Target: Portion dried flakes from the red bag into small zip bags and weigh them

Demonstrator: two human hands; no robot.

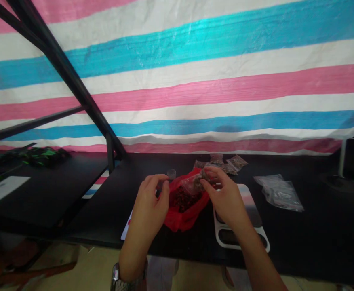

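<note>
A small clear plastic bag of dried dark-red pieces point(195, 182) lay nearly sideways, its long axis running left to right, above a crumpled red plastic bag point(186, 216) heaped with similar pieces. The right hand point(225, 198) reached in from the lower right, thumb and fingers closed on the clear bag in a pinching grip. The raised left hand point(149, 200), with a steel wristwatch point(124, 281), had curled fingers just beside a small clear cylindrical cup point(171, 174); whether that grip held anything could not be told. Small plastic packets point(222, 164), their writing too blurred to read, lay behind on the black surface point(301, 238), near a white tray point(240, 238).
</note>
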